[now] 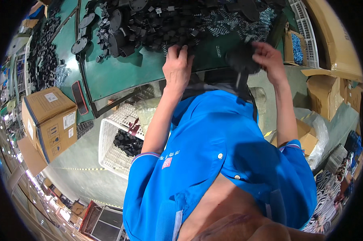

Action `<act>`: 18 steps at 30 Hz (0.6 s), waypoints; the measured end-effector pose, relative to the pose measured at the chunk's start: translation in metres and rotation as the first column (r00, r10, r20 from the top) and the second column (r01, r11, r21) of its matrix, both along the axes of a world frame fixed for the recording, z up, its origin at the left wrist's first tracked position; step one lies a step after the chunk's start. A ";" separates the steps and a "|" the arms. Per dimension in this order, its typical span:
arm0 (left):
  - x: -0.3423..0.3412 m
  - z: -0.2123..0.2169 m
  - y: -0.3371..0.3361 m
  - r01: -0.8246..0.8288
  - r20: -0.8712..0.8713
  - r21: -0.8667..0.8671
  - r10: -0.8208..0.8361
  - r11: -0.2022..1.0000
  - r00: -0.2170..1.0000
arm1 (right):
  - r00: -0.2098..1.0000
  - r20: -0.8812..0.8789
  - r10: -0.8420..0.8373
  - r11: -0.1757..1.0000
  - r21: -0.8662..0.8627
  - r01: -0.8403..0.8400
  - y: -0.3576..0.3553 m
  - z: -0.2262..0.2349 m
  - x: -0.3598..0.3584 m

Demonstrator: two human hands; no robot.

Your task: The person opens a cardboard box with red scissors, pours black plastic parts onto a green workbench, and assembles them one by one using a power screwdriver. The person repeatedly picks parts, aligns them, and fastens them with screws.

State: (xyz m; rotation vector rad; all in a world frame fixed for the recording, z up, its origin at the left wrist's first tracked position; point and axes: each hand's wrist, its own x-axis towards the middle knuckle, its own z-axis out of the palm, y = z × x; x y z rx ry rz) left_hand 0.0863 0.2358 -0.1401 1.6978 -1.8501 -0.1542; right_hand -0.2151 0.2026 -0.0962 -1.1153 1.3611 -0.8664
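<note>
At the near edge of a heap of small black plastic parts (165, 30) is my left hand (178, 66). Its fingers are curled together, and what they pinch, if anything, is hidden. My right hand (269, 59) grips the edge of a black round-headed plastic part with a stem (242, 59), blurred, over the table's near edge. Beyond it lies a pile of small metal springs (225, 20), and one loose spring (218, 51) stands apart on the green tabletop (121, 76). Similar round-headed black parts (82, 45) lie left of the heap.
A red-edged phone (80, 97) lies at the table's left corner beside a cardboard box (49, 124). Below the table, a white plastic crate (109, 154) contains black parts. At right are a box of blue pieces (297, 48) and open cartons (324, 94).
</note>
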 end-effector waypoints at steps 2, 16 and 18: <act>0.001 -0.007 -0.007 -0.006 0.019 0.004 0.006 1.000 1.000 | 0.986 -0.034 0.161 0.977 0.148 -0.155 0.017 0.005 0.000; 0.009 0.016 -0.006 -0.034 -0.780 0.228 0.204 0.973 0.592 | 0.958 -0.122 0.259 0.963 -0.038 -0.265 -0.029 -0.030 0.042; 0.004 0.030 -0.011 0.101 -0.865 0.310 0.236 0.945 0.443 | 0.942 -0.196 0.273 0.957 -0.040 -0.286 -0.028 -0.037 0.042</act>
